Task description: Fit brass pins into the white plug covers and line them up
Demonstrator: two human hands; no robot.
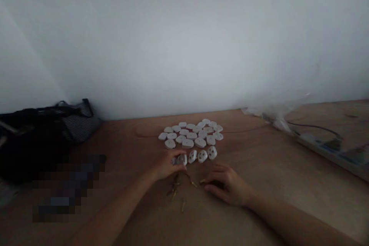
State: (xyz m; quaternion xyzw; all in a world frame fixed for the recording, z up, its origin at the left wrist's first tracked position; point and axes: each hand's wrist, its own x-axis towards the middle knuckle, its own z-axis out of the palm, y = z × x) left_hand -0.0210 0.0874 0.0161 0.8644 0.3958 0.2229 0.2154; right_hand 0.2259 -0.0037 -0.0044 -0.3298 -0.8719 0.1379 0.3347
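My left hand is closed around a white plastic plug housing, thumb at the near side and fingers over the far side. To its right, more white housings stand in a short row with round holes facing me. My right hand rests low over the table, fingers curled, with a small brass pin at the fingertips. Between the hands lie several loose brass pins, some in a small heap. The picture is dim, so fine detail is blurred.
Behind the row sits a cluster of many white housings on the wooden table. A dark bag and a pixelated item lie left. A power strip, a cable and clear plastic are right.
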